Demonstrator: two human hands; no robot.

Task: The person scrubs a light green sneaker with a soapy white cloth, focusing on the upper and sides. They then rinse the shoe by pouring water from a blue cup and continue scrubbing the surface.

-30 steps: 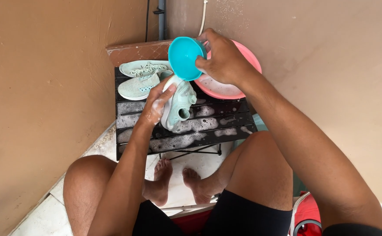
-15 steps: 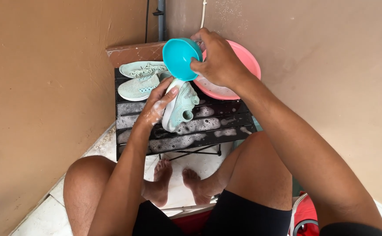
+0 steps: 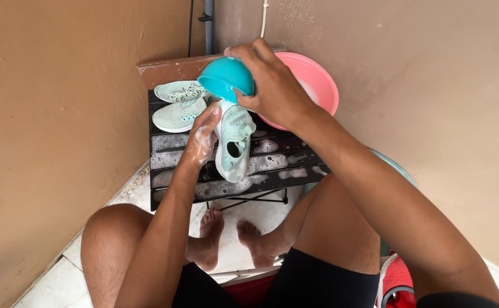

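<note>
Shoe, a pale mint-green sneaker, stands tilted over the middle of the black slatted bench, its opening facing up toward the camera and its toe pointing to the near edge. The left hand, covered in white suds, has its grip closed round the left side of the shoe, fingers wrapped against the upper. The right hand is just above and to the far side, its grip closed over the back of a turquoise bowl, which is tipped rim-down right over the heel end of the shoe; bowl and shoe look to be touching or nearly so, and I cannot tell which.

Foam lies in patches across the wet slats of the bench, mostly toward its near edge. On the far left of the bench a second pair of sneakers of the same mint colour lies side by side, just beside the left hand. Behind the right hand, at the far right end of the bench, sits a pink basin, partly hidden by the wrist. A reddish-brown board runs along the far edge against the tan wall. Below the bench, two bare feet rest on the pale tiled floor, between the person's knees.
</note>
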